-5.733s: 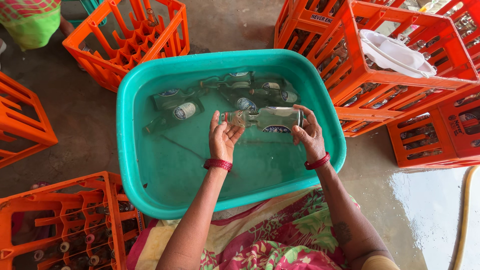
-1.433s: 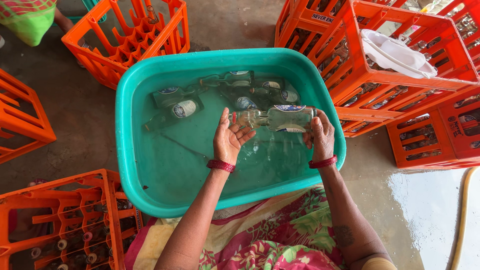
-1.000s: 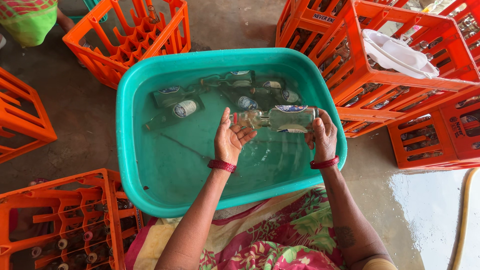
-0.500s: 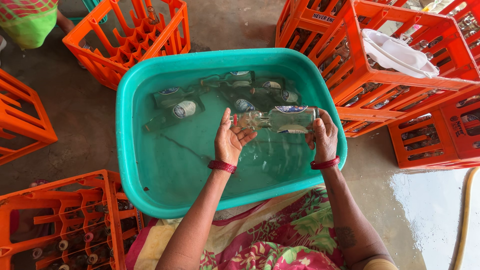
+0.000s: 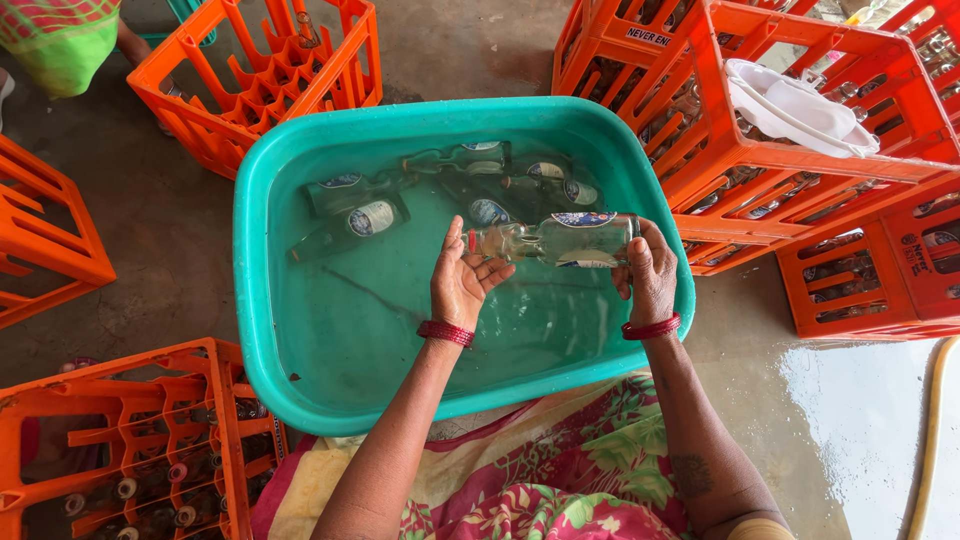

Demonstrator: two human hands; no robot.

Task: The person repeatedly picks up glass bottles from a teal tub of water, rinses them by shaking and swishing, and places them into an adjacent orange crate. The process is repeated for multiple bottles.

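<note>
Over the teal tub (image 5: pixel 262 330), the clear glass bottle (image 5: pixel 560 240) stays level as before; the right hand (image 5: pixel 645 272) grasps its base, while the left hand (image 5: pixel 462 280) seemingly cups its mouth, open-palmed.

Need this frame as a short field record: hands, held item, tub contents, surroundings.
left hand: open palm against the mouth end of the bottle
right hand: grip around the bottle's base end
held item: clear glass bottle, lying sideways above the water
tub: teal plastic basin filled with water
tub contents: several submerged bottles with round labels, toward the far side
surroundings: orange crates around the tub, some holding bottles; white plates on the crate to the right
floor: wet concrete
</note>
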